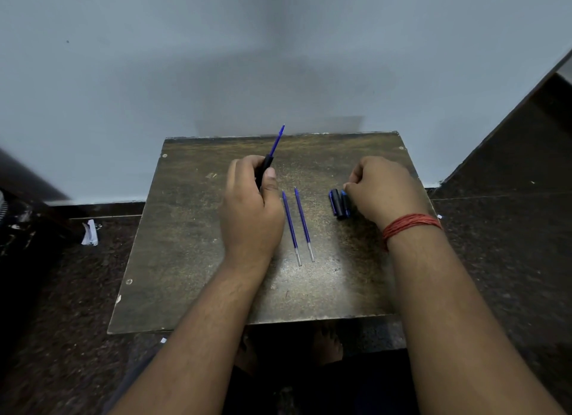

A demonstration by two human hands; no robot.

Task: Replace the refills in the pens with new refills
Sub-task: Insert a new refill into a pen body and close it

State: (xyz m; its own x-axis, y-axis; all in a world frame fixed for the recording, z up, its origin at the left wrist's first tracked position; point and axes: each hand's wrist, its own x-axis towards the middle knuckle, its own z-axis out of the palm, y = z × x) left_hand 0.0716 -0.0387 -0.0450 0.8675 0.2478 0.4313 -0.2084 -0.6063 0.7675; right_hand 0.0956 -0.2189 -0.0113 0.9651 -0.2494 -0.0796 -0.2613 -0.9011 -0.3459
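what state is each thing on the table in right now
pen barrel: held in the left hand, open, blue refill sticking out of its far end
two loose refills: lying side by side on the table, untouched
pen caps: lying on the table, right hand fingers touching them
right hand: closed, grip on caps unclear

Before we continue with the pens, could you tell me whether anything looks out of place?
On the dark floor left of the worn brown table lies a crumpled white paper scrap; nothing else stands out.
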